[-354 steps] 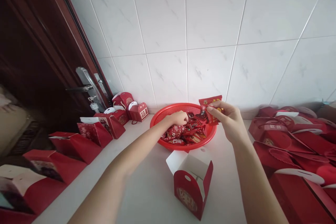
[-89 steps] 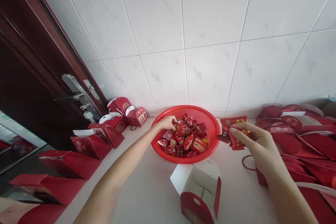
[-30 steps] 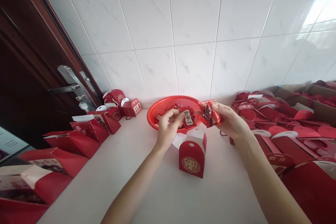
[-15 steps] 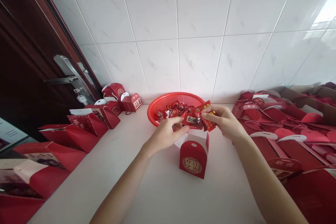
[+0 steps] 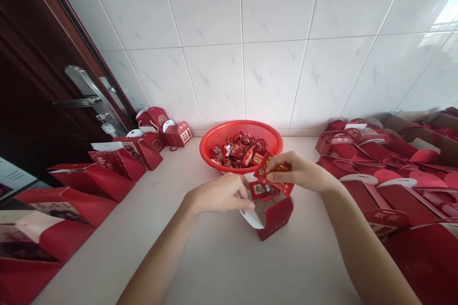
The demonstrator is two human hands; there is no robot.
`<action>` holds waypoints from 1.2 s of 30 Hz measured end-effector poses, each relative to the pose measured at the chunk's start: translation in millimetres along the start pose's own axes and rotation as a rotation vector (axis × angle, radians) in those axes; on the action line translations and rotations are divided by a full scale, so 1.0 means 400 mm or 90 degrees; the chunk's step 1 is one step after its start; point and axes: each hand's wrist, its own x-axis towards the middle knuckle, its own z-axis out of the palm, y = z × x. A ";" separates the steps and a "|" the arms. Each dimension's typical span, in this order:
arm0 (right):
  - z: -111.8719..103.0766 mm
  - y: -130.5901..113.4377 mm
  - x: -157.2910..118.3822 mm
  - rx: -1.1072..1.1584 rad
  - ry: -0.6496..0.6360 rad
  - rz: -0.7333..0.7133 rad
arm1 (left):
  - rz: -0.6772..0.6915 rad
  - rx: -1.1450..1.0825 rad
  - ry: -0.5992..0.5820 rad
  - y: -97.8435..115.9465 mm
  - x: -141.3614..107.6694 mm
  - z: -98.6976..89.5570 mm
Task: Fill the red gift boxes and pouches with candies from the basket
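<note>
A small red gift box (image 5: 279, 217) stands on the white tabletop with its top open and a white inner flap folded out. My left hand (image 5: 222, 195) is closed on the box's left side, its thumb by the white flap and some fingertips hidden. Pinched in my right hand (image 5: 298, 171) are red candy packets (image 5: 265, 189), held just over the opening. Directly behind is a red plastic basket (image 5: 204, 152) with many wrapped candies (image 5: 238, 150) in it.
Red gift boxes (image 5: 103, 176) line the left edge, with a smaller box (image 5: 180, 134) by the wall. More red boxes (image 5: 390, 200) crowd the right side near a cardboard carton (image 5: 397, 126). A dark door (image 5: 32, 81) with a metal handle is at left.
My right hand has lowered the candy packets to the box opening. My left hand has moved from the packets to the box, which is now turned and tilted open toward me.
</note>
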 end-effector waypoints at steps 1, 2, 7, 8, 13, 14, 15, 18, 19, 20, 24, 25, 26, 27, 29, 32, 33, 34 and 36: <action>0.000 -0.002 -0.004 -0.021 -0.001 0.009 | -0.004 0.008 -0.033 -0.002 0.003 0.002; 0.002 -0.002 -0.008 -0.050 0.005 0.015 | -0.004 0.023 -0.062 -0.004 0.006 0.004; 0.024 0.003 -0.014 -0.237 0.043 0.012 | -0.040 0.075 -0.059 -0.001 0.009 0.016; 0.029 0.005 -0.011 -0.244 0.035 0.009 | -0.040 0.078 -0.054 0.000 0.009 0.017; 0.035 0.012 0.007 -0.114 0.000 -0.009 | -0.024 0.056 -0.009 0.001 0.017 0.019; 0.032 0.014 0.010 -0.092 0.001 -0.010 | -0.029 0.061 0.004 0.002 0.019 0.020; 0.028 0.015 0.011 -0.076 0.003 -0.010 | -0.033 0.065 0.017 0.002 0.021 0.021; 0.019 0.014 0.011 -0.044 0.003 -0.001 | -0.044 0.061 0.040 0.007 0.030 0.032; 0.016 0.012 0.010 -0.037 0.005 0.003 | -0.050 0.056 0.048 0.009 0.033 0.038; 0.015 0.009 0.008 -0.032 0.008 0.008 | -0.056 0.052 0.064 0.010 0.037 0.045; 0.009 -0.002 0.003 -0.015 -0.009 0.012 | -0.041 0.036 0.114 0.008 0.052 0.067; 0.007 -0.003 0.002 -0.011 -0.018 0.011 | -0.033 0.024 0.114 0.006 0.054 0.069; 0.004 -0.003 0.001 -0.010 -0.021 0.013 | -0.028 0.008 0.111 0.004 0.056 0.069; 0.000 -0.002 -0.001 -0.013 -0.014 0.017 | -0.023 -0.010 0.110 0.001 0.057 0.069; -0.009 -0.002 -0.006 -0.028 0.006 0.030 | -0.009 -0.037 0.107 -0.005 0.057 0.064; -0.028 -0.005 -0.018 -0.040 0.012 0.041 | 0.020 -0.038 0.121 -0.015 0.056 0.057; -0.035 -0.008 -0.024 -0.036 0.011 0.044 | 0.027 -0.027 0.138 -0.018 0.057 0.055; -0.042 -0.011 -0.030 -0.029 0.012 0.049 | 0.037 -0.014 0.162 -0.020 0.058 0.055; -0.057 -0.019 -0.042 -0.011 0.026 0.055 | 0.091 0.005 0.235 -0.020 0.062 0.054</action>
